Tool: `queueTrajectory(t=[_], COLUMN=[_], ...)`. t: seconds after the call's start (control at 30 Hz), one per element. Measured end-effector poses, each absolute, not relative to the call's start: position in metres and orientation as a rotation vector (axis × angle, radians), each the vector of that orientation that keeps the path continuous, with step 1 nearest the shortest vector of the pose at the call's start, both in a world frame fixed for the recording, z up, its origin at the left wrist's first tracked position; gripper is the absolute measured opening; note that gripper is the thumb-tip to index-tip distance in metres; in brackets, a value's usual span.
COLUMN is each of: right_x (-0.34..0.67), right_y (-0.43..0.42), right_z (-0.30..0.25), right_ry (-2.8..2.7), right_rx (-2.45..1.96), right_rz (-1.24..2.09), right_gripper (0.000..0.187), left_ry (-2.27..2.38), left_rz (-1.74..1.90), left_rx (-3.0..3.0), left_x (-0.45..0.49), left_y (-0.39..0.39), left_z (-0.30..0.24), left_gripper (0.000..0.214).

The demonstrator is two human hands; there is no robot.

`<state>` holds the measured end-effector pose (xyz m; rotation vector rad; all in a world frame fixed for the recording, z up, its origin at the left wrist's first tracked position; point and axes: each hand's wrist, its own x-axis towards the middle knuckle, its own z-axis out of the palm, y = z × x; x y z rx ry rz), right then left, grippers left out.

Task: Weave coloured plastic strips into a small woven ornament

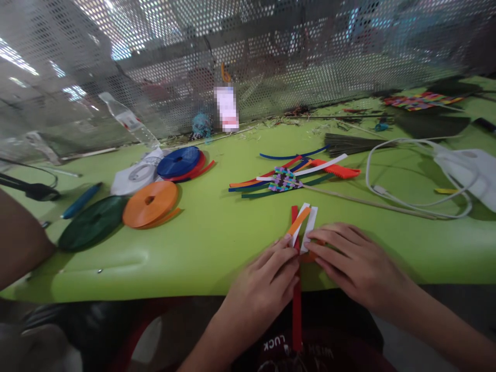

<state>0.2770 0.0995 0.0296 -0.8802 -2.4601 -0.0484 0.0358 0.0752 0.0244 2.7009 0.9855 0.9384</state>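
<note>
At the table's front edge my left hand is closed, pinching crossed flat weaving strips. A long red strip runs through this bundle and hangs down over the edge. An orange strip slants up from my left fingertips, beside white strips. My right hand pinches a white strip and an orange one from the right side. The fingers hide where the strips cross. Beyond my hands lies a small woven piece on a thin stick, among loose coloured strips.
Rolls of strip lie to the left: orange, dark green, blue. A blue pen and a plastic bottle are farther left. An orange-red cutter and white cable lie right. A perforated screen stands behind.
</note>
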Motion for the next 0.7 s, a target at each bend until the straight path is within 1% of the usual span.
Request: queueTrajectory(t=[0.1, 0.23, 0.37, 0.5, 0.7], right_x=[0.2808, 0.2808, 0.2784, 0.2809, 0.286], right_y=[0.0999, 0.1006, 0.1006, 0.1014, 0.1041], right_z=[0.0272, 0.0269, 0.0278, 0.0246, 0.0261], right_ry=[-2.491, -2.49, -2.458, -2.433, -2.462], right_rx=[-0.883, -0.877, -0.863, -0.849, -0.81], right_rz=[0.038, 0.059, 0.068, 0.146, 0.222], right_gripper=[0.028, 0.03, 0.028, 0.025, 0.027], left_ry=[0.975, 0.995, 1.033, 1.03, 1.008], left_rz=[0.907, 0.901, 0.896, 0.911, 0.895], left_rx=[2.674, 2.648, 2.651, 2.635, 2.609], left_x=[0.0343, 0.0326, 0.0335, 0.0339, 0.03], left_y=[0.0758, 0.0755, 0.0747, 0.0742, 0.0714], left_z=[0.0248, 0.0219, 0.0196, 0.0181, 0.0175], left_gripper=[0.02, 0.017, 0.018, 0.02, 0.021])
